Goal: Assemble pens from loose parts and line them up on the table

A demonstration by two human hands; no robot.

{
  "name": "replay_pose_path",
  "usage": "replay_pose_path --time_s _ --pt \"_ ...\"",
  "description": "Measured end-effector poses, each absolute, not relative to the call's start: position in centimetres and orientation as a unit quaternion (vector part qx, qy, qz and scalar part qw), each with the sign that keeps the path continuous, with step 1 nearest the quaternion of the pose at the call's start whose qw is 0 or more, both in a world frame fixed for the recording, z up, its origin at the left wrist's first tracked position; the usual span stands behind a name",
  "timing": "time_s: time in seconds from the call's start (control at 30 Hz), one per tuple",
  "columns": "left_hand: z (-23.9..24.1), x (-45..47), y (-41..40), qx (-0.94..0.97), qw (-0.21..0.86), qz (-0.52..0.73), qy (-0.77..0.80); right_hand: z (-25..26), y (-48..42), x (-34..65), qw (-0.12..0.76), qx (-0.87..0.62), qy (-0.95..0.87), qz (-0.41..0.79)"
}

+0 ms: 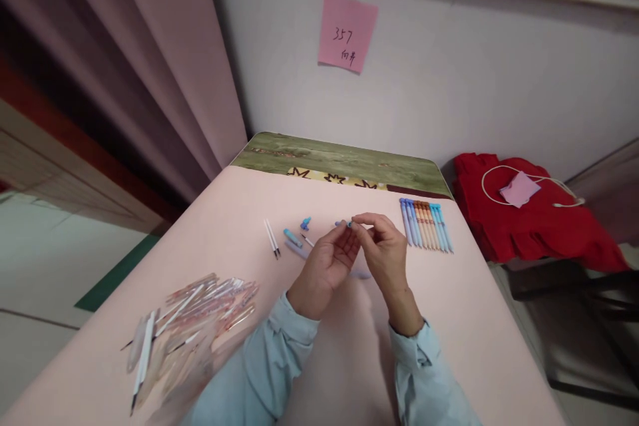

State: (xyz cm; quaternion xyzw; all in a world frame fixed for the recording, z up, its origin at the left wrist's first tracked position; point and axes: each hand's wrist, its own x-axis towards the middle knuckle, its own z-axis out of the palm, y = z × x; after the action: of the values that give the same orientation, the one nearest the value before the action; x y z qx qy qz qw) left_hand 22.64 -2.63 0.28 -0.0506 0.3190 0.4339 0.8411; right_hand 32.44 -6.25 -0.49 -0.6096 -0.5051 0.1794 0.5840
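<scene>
At the middle of the table, my left hand (327,266) is turned palm up, its thumb and fingers closed around a small blue pen part (339,223). My right hand (384,246) pinches at the same spot with thumb and forefinger; its fingertips partly cover the piece. Left of the hands lie a light-blue pen barrel piece (292,238), small blue pen tops (305,223) and a pale lilac barrel piece (296,249). A refill tip (307,239) shows beside my left hand. Two white pen refills (272,238) lie farther left.
Finished-looking pens (426,226) in blue, brown and lilac lie in a row at the right. A loose heap of clear barrels and refills (200,319) covers the front left. A red cloth-covered stool (479,213) with a white cable stands beyond the right edge.
</scene>
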Motion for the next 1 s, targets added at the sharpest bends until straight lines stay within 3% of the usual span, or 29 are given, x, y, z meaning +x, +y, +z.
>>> replay_pose_path --time_s 0.67,1.0 --pt "0.6 21.3 -1.6 -0.038 0.841 0.432 0.323 0.0 -6.7 34.0 0.583 -0.618 -0.455 0.268" --pt "0.4 22.4 -2.6 -0.023 0.848 0.417 0.327 0.0 -6.3 33.1 0.584 -0.625 -0.472 0.215"
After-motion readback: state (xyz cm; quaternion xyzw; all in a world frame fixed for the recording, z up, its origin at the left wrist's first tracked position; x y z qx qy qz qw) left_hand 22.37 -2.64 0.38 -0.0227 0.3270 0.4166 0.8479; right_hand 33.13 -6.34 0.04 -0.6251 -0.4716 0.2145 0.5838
